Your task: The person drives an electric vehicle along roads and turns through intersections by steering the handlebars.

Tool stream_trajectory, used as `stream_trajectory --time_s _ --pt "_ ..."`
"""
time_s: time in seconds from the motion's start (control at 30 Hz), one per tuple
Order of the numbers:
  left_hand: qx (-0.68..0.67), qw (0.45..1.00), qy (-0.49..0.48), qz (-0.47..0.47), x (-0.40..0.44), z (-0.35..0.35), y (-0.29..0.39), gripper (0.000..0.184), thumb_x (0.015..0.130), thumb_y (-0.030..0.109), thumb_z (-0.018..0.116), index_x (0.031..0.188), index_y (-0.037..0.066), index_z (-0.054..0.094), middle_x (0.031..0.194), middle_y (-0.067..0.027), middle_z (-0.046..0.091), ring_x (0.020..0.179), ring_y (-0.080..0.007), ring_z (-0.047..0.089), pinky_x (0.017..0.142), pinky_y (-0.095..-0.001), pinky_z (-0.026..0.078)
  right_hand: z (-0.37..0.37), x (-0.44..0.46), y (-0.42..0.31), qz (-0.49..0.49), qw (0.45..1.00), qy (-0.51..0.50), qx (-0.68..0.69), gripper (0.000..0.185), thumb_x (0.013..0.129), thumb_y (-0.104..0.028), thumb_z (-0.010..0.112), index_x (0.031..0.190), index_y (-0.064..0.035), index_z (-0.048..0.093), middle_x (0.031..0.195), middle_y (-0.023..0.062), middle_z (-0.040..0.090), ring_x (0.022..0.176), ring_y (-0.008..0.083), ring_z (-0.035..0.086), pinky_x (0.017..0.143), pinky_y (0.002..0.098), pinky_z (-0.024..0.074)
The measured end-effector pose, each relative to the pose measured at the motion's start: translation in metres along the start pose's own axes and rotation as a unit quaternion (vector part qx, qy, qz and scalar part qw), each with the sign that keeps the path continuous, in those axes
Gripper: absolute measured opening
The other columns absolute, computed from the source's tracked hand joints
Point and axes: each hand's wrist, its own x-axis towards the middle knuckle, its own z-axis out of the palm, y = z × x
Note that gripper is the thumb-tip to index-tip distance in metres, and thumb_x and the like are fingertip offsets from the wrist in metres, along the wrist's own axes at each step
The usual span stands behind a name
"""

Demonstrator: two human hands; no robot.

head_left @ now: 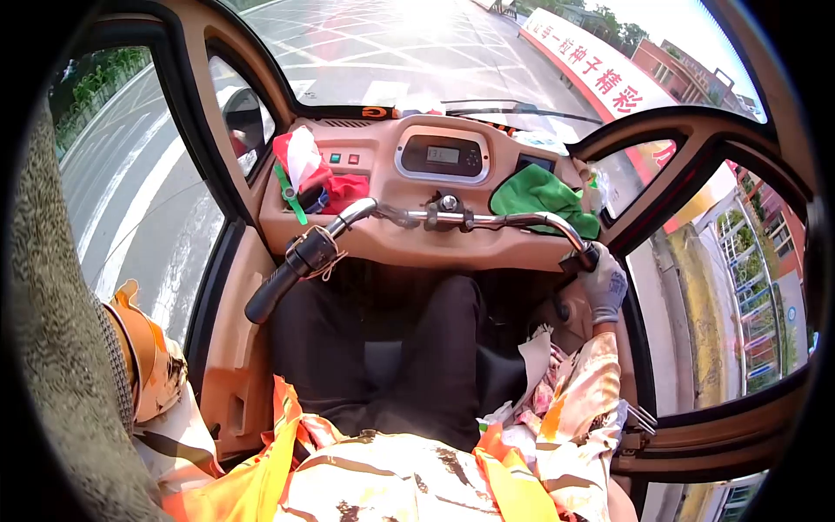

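My right hand [604, 285], in a light grey glove, is wrapped around the right end of a chrome handlebar [550, 223]. The bar's black left grip [277, 289] has no hand on it. My left sleeve [174, 435] shows at the lower left, but the hand itself is out of sight. Behind the bar is a tan dashboard [383, 239] with a small display [443, 157]. A green cloth [544, 198] lies on its right side. In the left tray sit a red and white cloth [346, 191] and a green strap-like thing [290, 196].
A tan cab frame [193, 70] with windows surrounds me. Beyond the windshield stretches a paved road [374, 43] with white markings. On the right stand a red and white banner [600, 74] and a kerb [696, 304]. A side mirror [243, 117] is at the left.
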Motion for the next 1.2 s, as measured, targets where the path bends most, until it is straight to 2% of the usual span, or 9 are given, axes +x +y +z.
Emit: stream_trajectory --time_s 0.1,0.3,0.53,0.67,0.73,0.83,0.97,1.0,1.2 --pt "-0.002 1.0 0.015 0.014 -0.007 0.001 -0.006 0.085 0.094 0.056 0.071 0.152 -0.002 0.049 0.144 -0.0227 0.06 0.138 -0.0352 0.056 0.116 -0.0459 0.04 0.0 0.005 0.001 0.037 0.998 -0.025 -0.035 0.055 0.068 -0.017 0.083 0.121 -0.0167 0.068 0.102 0.0139 0.076 0.093 0.0376 0.072 0.085 0.0481 0.0572" --pt "-0.013 1.0 0.022 0.013 -0.004 0.008 -0.008 0.087 0.092 0.056 0.074 0.152 -0.003 0.049 0.146 -0.0232 0.059 0.14 -0.036 0.054 0.119 -0.0468 0.037 0.006 0.0 0.004 0.04 0.999 -0.02 -0.022 0.049 0.075 -0.029 0.085 0.12 -0.0178 0.07 0.102 0.016 0.076 0.095 0.039 0.072 0.083 0.049 0.0573" --pt "-0.033 0.997 0.06 -0.025 -0.009 -0.004 -0.014 0.091 0.09 0.056 0.077 0.152 -0.004 0.048 0.148 -0.0238 0.057 0.142 -0.037 0.052 0.121 -0.0478 0.035 0.0 0.0 -0.001 0.024 1.0 -0.012 -0.008 0.054 0.07 -0.014 0.083 0.122 -0.0184 0.069 0.097 0.0132 0.075 0.091 0.0355 0.072 0.082 0.0483 0.055" --pt "-0.054 0.967 0.02 -0.248 -0.057 0.0 -0.02 0.093 0.089 0.057 0.079 0.152 -0.004 0.048 0.149 -0.0242 0.056 0.144 -0.0375 0.05 0.123 -0.0484 0.033 0.0 -0.001 -0.001 0.047 0.998 -0.022 -0.024 0.046 0.072 -0.016 0.081 0.116 -0.0182 0.069 0.096 0.012 0.075 0.094 0.0342 0.072 0.084 0.0476 0.0551" --pt "-0.014 0.912 -0.085 -0.4 -0.095 -0.003 -0.021 0.086 0.093 0.055 0.075 0.152 -0.002 0.049 0.148 -0.0147 0.059 0.14 -0.0269 0.054 0.118 -0.0422 0.039 -0.001 0.0 -0.003 0.047 0.999 -0.009 -0.026 0.046 0.072 -0.017 0.082 0.116 -0.0183 0.069 0.095 0.0117 0.075 0.093 0.0346 0.072 0.084 0.0482 0.0553" --pt "0.046 0.86 -0.192 -0.47 -0.158 -0.015 -0.03 0.078 0.085 0.021 0.076 0.154 -0.001 0.047 0.148 -0.0174 0.06 0.137 -0.0292 0.058 0.115 -0.0413 0.043 0.003 -0.002 0.0 0.03 0.999 0.002 -0.025 0.044 0.072 -0.019 0.083 0.114 -0.0194 0.07 0.093 0.0112 0.075 0.089 0.0358 0.073 0.082 0.0487 0.0561" --pt "-0.096 0.732 -0.187 -0.648 -0.225 -0.01 -0.019 0.089 0.09 0.041 0.081 0.158 0.0 0.04 0.142 -0.0193 0.063 0.133 -0.026 0.06 0.111 -0.0381 0.047 0.011 -0.002 0.007 0.038 0.999 -0.012 -0.031 0.044 0.074 -0.021 0.083 0.115 -0.0194 0.068 0.094 0.0121 0.075 0.09 0.036 0.073 0.082 0.0489 0.0556" --pt "-0.068 0.72 -0.278 -0.633 -0.223 -0.008 -0.018 0.088 0.09 0.04 0.081 0.157 -0.001 0.041 0.134 -0.0176 0.065 0.125 -0.023 0.063 0.106 -0.0345 0.049 0.008 -0.002 0.008 0.036 0.999 -0.013 -0.033 0.044 0.074 -0.021 0.083 0.115 -0.0194 0.068 0.094 0.0121 0.075 0.09 0.036 0.073 0.082 0.0489 0.0556" --pt "-0.014 0.724 -0.252 -0.642 -0.23 0.006 -0.016 0.077 0.089 0.032 0.082 0.151 0.001 0.049 0.118 -0.0122 0.07 0.106 -0.0197 0.069 0.095 -0.0332 0.053 0.007 -0.004 0.004 0.042 0.999 -0.012 -0.025 0.046 0.073 -0.021 0.084 0.116 -0.0181 0.068 0.094 0.0124 0.075 0.092 0.0355 0.073 0.082 0.0487 0.0554"
